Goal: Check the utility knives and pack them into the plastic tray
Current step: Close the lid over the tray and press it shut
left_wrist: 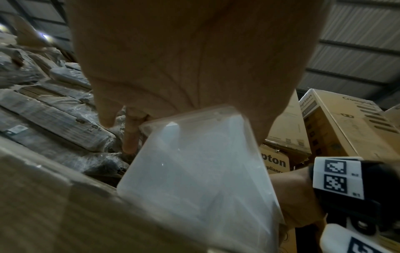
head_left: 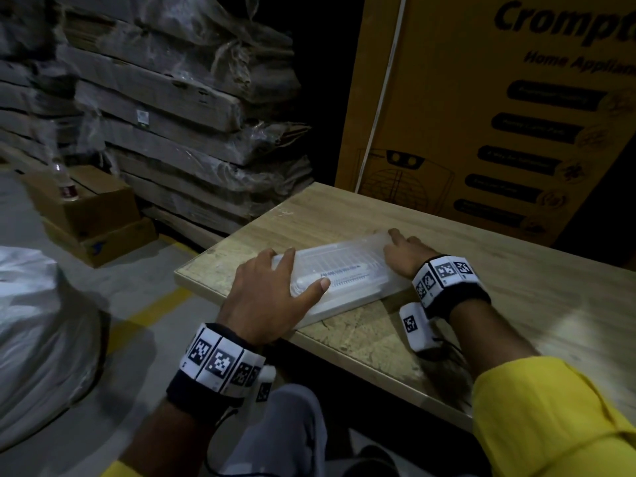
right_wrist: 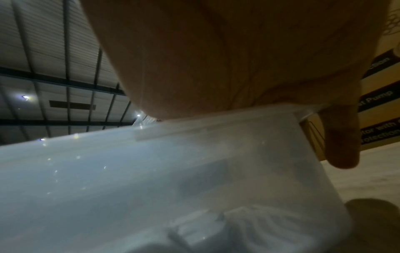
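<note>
Resting flat on the near-left end of the translucent plastic tray [head_left: 347, 275], your left hand [head_left: 272, 297] had its fingers straight and spread, thumb laid across the lid and index finger reaching over the far-left corner. In the left wrist view your left hand [left_wrist: 194, 59] sat on top of the tray [left_wrist: 194, 171], fingers [left_wrist: 131, 135] pointing down past its edge. Your right hand [head_left: 407, 253] pressed on the right end of the tray with fingers extended over the far-right corner; neither hand curled round anything. From the right wrist view your right hand [right_wrist: 238, 59] lay on the tray [right_wrist: 151, 179] rim, one finger [right_wrist: 342, 140] hanging beside the corner.

The tray lay slantwise on the wooden table [head_left: 481, 287], close to its near-left edge, lid closed. Through the lid a pale, long object with dark print [head_left: 339, 274] showed inside; whether it was a utility knife could not be told.

Beyond the table's far edge stood a yellow Crompton carton [head_left: 499, 108]. To the far left, wrapped flat cartons [head_left: 179, 108] were stacked, with brown boxes [head_left: 93, 211] on the floor beside them.
</note>
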Action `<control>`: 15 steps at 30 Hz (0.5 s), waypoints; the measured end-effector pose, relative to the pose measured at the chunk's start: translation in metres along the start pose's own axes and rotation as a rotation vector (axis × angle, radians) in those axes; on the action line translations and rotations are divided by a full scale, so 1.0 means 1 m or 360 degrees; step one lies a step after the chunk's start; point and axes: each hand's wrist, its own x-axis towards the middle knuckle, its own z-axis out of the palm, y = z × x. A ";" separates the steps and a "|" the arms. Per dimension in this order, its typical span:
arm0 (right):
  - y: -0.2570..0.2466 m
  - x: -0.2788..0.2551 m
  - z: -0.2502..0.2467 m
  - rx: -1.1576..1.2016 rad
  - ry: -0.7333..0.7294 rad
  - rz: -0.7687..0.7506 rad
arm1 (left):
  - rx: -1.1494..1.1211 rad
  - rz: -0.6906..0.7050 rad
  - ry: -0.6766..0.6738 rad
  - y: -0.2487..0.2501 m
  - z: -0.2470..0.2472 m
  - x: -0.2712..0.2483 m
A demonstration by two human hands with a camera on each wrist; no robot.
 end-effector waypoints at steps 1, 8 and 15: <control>0.001 0.001 0.001 0.0006 0.0001 0.0002 | -0.0001 0.0002 0.0002 0.000 0.000 0.000; 0.005 -0.007 0.004 0.0048 0.0050 -0.0048 | -0.0016 -0.0013 0.0026 0.000 0.002 -0.001; 0.010 0.013 -0.005 0.0389 -0.0171 -0.0092 | -0.0039 -0.0015 0.0010 0.001 0.002 0.000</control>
